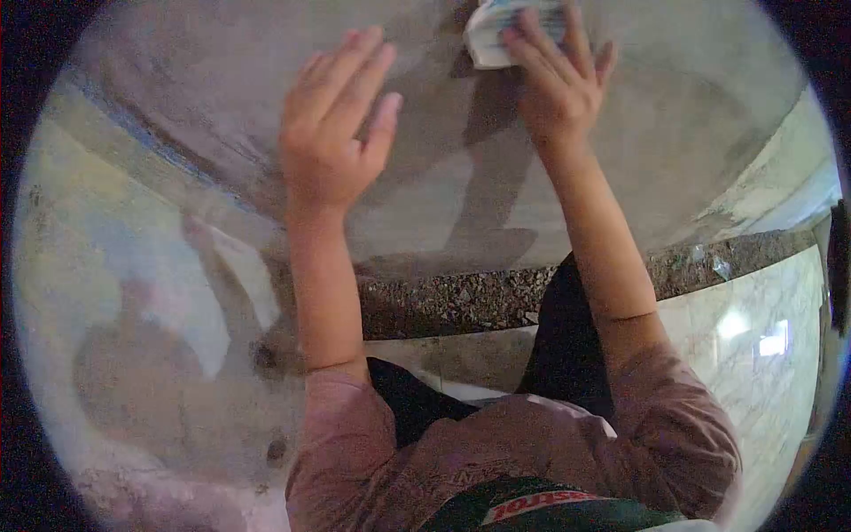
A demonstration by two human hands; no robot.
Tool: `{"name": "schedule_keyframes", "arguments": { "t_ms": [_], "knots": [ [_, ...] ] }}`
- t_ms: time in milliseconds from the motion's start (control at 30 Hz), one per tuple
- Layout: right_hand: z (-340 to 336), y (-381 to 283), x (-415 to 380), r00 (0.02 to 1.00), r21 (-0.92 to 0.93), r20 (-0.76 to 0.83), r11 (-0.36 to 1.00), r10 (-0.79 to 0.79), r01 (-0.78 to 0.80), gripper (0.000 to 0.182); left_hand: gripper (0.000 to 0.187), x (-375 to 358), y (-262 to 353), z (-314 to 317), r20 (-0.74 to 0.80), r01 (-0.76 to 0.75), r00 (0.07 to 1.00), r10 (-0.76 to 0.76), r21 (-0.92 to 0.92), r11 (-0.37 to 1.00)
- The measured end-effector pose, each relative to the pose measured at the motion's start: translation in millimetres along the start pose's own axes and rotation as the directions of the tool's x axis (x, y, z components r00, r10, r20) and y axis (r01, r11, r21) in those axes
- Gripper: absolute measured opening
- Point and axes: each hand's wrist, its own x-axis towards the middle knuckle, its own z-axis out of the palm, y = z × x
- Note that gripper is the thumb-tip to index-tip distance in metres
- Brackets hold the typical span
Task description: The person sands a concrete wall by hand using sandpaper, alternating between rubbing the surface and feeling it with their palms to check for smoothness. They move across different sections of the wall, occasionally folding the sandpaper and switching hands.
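Observation:
My right hand [563,93] reaches to the top of the view, its fingers over a crumpled white piece with blue print [489,43], perhaps plastic or paper. The piece lies against a smooth grey cement-like surface [417,177], partly cut off by the frame's top edge and partly covered by my fingers. My left hand [341,129] is held out over the same surface, fingers extended and thumb apart, with nothing in it. Both hands are slightly blurred, and shadows of my arms fall across the grey surface.
Below the grey surface runs a strip of loose gravel and soil [452,301]. Shiny pale marbled tiles [753,328] lie at the right. A stained pale wall [97,257] stands at the left with my shadow on it. My dark-clad knees [567,346] are bent close to the gravel.

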Motion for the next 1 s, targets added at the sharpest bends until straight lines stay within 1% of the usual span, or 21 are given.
{"name": "schedule_keyframes", "arguments": {
  "t_ms": [33, 67, 100, 167, 200, 233, 300, 333, 433, 567, 667, 700, 733, 767, 800, 833, 867, 900, 933, 967, 1000],
  "knots": [
    [1, -5, -8, 1.0, 0.007, 0.0, 1.0, 0.007, -0.007, 0.025, 0.051, 3, 12, 7, 0.001, -0.018, 1.0, 0.018, -0.1, 0.995],
    [5, -15, -21, 0.991, 0.095, 0.128, 0.995, -0.034, 0.022, 0.027, 0.056, 6, 23, 15, 0.003, -0.037, 0.999, 0.038, -0.2, 0.979],
    [5, -25, -27, 0.965, 0.188, 0.25, 0.981, -0.085, 0.038, 0.031, 0.056, 9, 35, 24, 0.017, -0.036, 0.999, 0.04, -0.194, 0.98],
    [2, -26, -25, 0.971, 0.213, 0.229, 0.977, -0.063, 0.013, 0.026, 0.067, 11, 54, 41, 0.154, 0.028, 0.988, 0.008, -0.229, 0.973],
    [-2, -24, -19, 0.979, 0.214, 0.199, 0.977, -0.038, -0.006, 0.023, 0.081, 4, 53, 56, 0.192, 0.076, 0.981, -0.029, -0.238, 0.968],
    [-6, -21, -14, 0.986, 0.215, 0.167, 0.976, -0.011, -0.026, 0.02, 0.081, -4, 52, 69, 0.201, 0.07, 0.979, -0.024, -0.226, 0.972],
    [-11, -14, -12, 0.986, 0.247, 0.169, 0.968, -0.003, -0.039, 0.021, 0.075, -13, 52, 93, 0.007, 0.14, 0.99, -0.144, -0.303, 0.943],
    [-14, -11, -12, 0.984, 0.268, 0.179, 0.963, -0.009, -0.04, 0.024, 0.067, -17, 55, 105, -0.076, 0.129, 0.986, -0.147, -0.204, 0.97],
    [-22, -11, -10, 0.973, 0.332, 0.228, 0.942, -0.039, -0.04, 0.019, 0.057, -10, 59, 117, -0.169, 0.119, 0.979, -0.118, -0.004, 0.993],
    [-30, -2, -12, 0.985, 0.434, 0.167, 0.9, -0.054, -0.024, 0.027, 0.044, 6, 60, 103, -0.098, 0.167, 0.983, -0.157, 0.109, 0.98],
    [-48, -4, -10, 0.99, 0.547, 0.102, 0.837, -0.093, 0.022, 0.026, 0.039, 1, 34, 92, -0.069, 0.063, 0.996, -0.059, 0.062, 0.996],
    [-54, -8, -12, 0.991, 0.551, 0.106, 0.834, -0.084, 0.012, 0.026, 0.039, -1, 22, 86, -0.179, 0.091, 0.98, -0.084, 0.032, 0.995],
    [-60, -12, -14, 0.978, 0.656, 0.143, 0.755, -0.155, 0.024, 0.03, 0.038, -4, 15, 84, -0.287, 0.112, 0.952, -0.108, -0.003, 0.994],
    [-64, -17, -16, 0.96, 0.748, 0.166, 0.663, -0.226, 0.026, 0.034, 0.038, -8, 12, 86, -0.276, 0.105, 0.956, -0.101, -0.001, 0.994],
    [-65, -23, -20, 0.932, 0.747, 0.154, 0.656, -0.329, 0.109, 0.034, 0.039, -14, 8, 86, -0.214, 0.083, 0.974, -0.071, 0.047, 0.995],
    [-70, -28, -26, 0.935, 0.747, 0.151, 0.656, -0.32, 0.104, 0.034, 0.039, -18, 6, 86, -0.151, 0.058, 0.987, -0.044, 0.094, 0.994],
    [-76, -35, -35, 0.8, 0.789, 0.341, 0.613, -0.494, 0.042, 0.032, 0.039, -22, 9, 87, -0.145, 0.051, 0.989, -0.037, 0.094, 0.994],
    [-83, -42, -44, 0.593, 0.813, 0.484, 0.581, -0.643, -0.034, 0.032, 0.041, -26, 15, 90, 0.017, -0.071, 0.997, 0.07, 0.081, 0.994],
    [-93, -50, -54, 0.352, 0.76, 0.636, 0.635, -0.687, -0.135, 0.032, 0.043, -28, 18, 93, 0.172, -0.187, 0.969, 0.176, 0.051, 0.981],
    [-101, -54, -57, 0.077, 0.683, 0.725, 0.7, -0.685, -0.208, 0.033, 0.043, -27, 15, 94, 0.17, -0.191, 0.969, 0.179, 0.053, 0.98],
    [-101, -54, -58, 0.081, 0.685, 0.724, 0.699, -0.685, -0.206, 0.033, 0.042, -27, 8, 94, 0.088, -0.091, 0.993, 0.076, 0.181, 0.979]
  ]
}}
